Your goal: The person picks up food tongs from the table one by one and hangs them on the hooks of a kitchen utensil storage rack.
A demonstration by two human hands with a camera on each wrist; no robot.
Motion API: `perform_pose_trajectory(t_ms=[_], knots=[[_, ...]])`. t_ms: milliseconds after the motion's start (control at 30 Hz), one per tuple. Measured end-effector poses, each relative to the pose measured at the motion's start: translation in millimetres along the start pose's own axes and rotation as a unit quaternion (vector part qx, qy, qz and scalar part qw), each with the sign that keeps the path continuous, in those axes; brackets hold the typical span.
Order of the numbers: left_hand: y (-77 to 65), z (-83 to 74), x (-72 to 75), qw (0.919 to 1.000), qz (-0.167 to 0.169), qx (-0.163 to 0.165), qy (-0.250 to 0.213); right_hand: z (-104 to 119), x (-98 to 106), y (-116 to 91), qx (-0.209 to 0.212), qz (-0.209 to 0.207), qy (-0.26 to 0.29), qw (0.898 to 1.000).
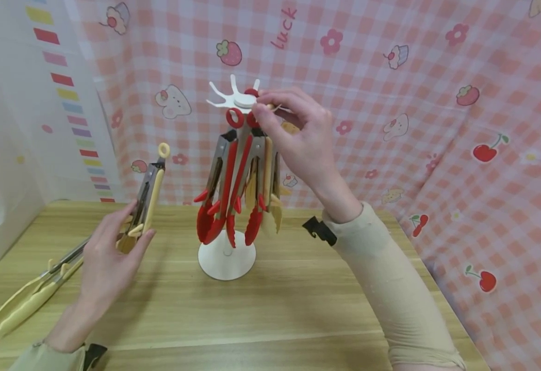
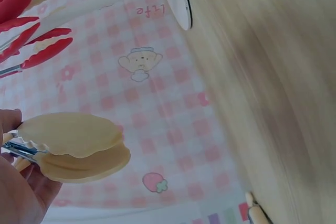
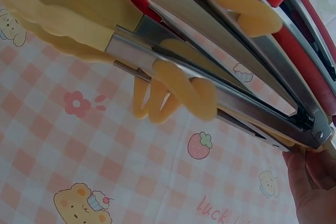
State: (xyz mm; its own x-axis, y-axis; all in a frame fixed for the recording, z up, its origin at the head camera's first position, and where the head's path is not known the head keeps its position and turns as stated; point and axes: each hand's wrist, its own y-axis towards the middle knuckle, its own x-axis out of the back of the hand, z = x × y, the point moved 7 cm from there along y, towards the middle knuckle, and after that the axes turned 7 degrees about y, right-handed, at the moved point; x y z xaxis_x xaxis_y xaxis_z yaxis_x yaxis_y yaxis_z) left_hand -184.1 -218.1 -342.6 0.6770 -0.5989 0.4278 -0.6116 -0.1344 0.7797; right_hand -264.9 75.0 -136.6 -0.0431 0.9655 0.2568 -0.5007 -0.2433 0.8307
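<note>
A white stand (image 1: pixel 226 263) with a ring of curved hooks at its top holds several hanging tongs. Red-tipped tongs (image 1: pixel 213 221) hang at its front and left, yellow-tipped ones (image 1: pixel 272 219) at its right. My right hand (image 1: pixel 305 131) is up at the hooks, thumb and fingers pinching the ring end of yellow tongs (image 3: pixel 184 82), which hang head down. To the left of the stand, my left hand (image 1: pixel 112 252) grips a second pair of yellow tongs (image 1: pixel 151 201) by the lower part, loop upward. Their scalloped head (image 2: pixel 79 140) shows beyond the fingers in the left wrist view.
Another pair of yellow tongs (image 1: pixel 38 299) lies on the wooden table (image 1: pixel 279 319) at the left, partly behind the left hand. A pink checked cloth (image 1: pixel 367 62) hangs close behind the stand and along the right side.
</note>
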Motion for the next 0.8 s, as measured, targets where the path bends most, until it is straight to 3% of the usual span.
perform_pose_trajectory(t_ms=[333,800], knots=[[6.7,-11.9,0.8,0.9999,-0.001,0.002,-0.013,1,-1,0,0.011,-0.002,0.002,1.000],[17.5,-28.4,3.7,0.9980,-0.033,-0.028,-0.046,2,-1,1,0.015,-0.005,0.006,1.000]])
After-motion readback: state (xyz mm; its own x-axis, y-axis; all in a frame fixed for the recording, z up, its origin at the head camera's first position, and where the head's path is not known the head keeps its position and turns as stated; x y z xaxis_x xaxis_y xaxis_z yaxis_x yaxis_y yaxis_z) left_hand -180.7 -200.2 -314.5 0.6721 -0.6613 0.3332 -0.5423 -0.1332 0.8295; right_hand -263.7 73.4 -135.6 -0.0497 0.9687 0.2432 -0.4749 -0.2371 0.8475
